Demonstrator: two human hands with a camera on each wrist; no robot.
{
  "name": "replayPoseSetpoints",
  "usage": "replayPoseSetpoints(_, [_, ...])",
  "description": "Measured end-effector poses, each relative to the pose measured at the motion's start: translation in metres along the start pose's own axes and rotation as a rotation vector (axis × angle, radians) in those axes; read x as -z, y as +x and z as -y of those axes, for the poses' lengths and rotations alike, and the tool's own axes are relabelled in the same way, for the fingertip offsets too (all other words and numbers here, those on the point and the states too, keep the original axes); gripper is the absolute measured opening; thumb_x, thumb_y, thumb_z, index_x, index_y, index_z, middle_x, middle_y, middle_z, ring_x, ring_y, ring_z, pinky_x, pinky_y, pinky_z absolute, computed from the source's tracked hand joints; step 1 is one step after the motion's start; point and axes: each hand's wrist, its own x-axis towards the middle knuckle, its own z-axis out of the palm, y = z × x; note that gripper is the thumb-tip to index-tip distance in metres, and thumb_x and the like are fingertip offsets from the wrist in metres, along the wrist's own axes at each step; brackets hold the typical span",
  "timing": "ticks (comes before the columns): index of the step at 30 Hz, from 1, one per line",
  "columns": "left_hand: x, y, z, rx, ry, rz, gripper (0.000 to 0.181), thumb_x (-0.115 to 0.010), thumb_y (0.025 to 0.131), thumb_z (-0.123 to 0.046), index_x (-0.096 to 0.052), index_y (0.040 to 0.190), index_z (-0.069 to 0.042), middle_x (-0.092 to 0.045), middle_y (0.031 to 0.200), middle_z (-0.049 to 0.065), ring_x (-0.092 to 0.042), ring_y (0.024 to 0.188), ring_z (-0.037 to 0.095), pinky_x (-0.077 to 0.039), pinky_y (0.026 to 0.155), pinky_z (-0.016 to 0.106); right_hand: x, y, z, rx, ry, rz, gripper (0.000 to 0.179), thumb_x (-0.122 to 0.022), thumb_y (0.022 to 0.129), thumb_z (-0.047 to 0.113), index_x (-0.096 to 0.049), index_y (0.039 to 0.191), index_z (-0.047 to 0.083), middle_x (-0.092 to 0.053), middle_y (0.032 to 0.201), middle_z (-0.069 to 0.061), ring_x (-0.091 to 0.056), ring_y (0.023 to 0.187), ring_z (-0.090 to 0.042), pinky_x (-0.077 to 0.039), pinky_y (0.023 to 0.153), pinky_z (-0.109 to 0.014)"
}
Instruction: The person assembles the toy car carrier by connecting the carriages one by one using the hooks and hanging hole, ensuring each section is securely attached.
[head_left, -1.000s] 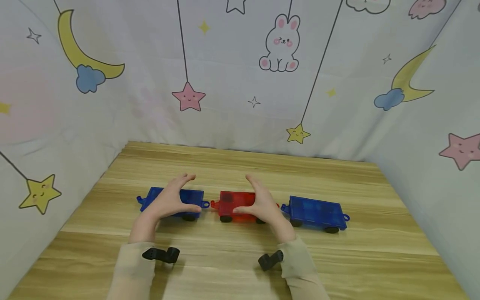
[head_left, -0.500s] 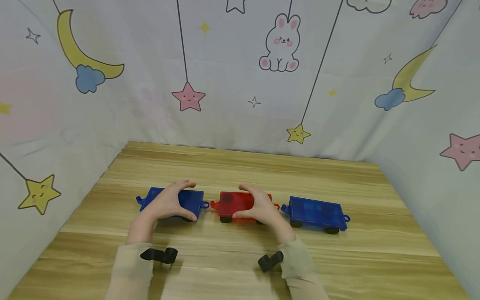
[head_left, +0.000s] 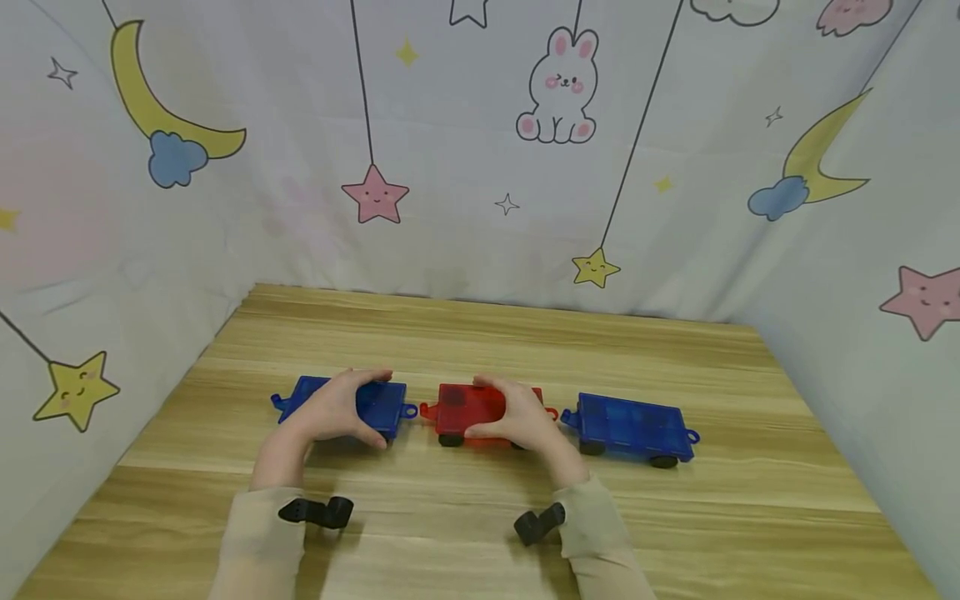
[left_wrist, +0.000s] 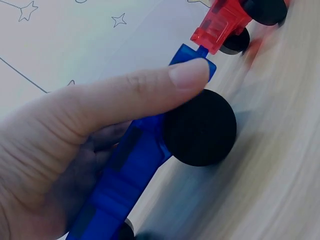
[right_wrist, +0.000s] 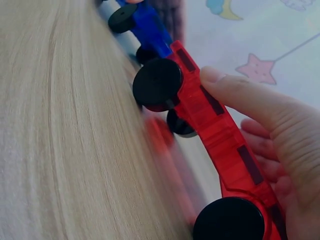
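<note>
My left hand [head_left: 330, 410] grips the left blue toy wagon [head_left: 384, 407] across its width, thumb on the near side and fingers over the far edge. In the left wrist view its thumb [left_wrist: 187, 75] lies along the side just above a black wheel [left_wrist: 200, 127]. My right hand [head_left: 522, 417] holds the red toy wagon [head_left: 459, 408] the same way. The right wrist view shows that thumb [right_wrist: 212, 75] on the wagon's side near its front wheel [right_wrist: 157, 84]. The red wagon's hook [head_left: 427, 411] is close to the left wagon's ring [head_left: 408, 411]. Palms hide part of both wagons.
A second blue wagon [head_left: 633, 427] stands to the right, its hook [head_left: 570, 418] near the red wagon's rear ring [head_left: 552, 413]. All three are in a row on the wooden table [head_left: 450, 508]. A patterned white cloth [head_left: 465, 242] encloses the back and sides.
Both hands have come down and narrowed onto the wagons: fingers dropped to the far edges, and the left thumb moved down to the near side. The wagons have stayed in place.
</note>
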Motion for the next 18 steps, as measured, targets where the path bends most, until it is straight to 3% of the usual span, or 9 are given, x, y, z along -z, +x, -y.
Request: replayPoseSetpoints(18, [0.0002, -0.0021, -0.0002, 0.012, 0.041, -0.011, 0.098, -0.094, 0.060, -0.032, -0.049, 0.142, -0.002, -0.051, 0.143, 0.021, -0.042, 0.135, 0.043, -0.033, 0.109, 0.063, 0.0008, -0.0011, 0.0011, 0.002, 0.012, -0.001, 0.078, -0.087, 0.072, 0.030, -0.055, 0.138, 0.005, -0.057, 0.139, -0.010, -0.049, 0.131, -0.033, -0.039, 0.109, -0.053])
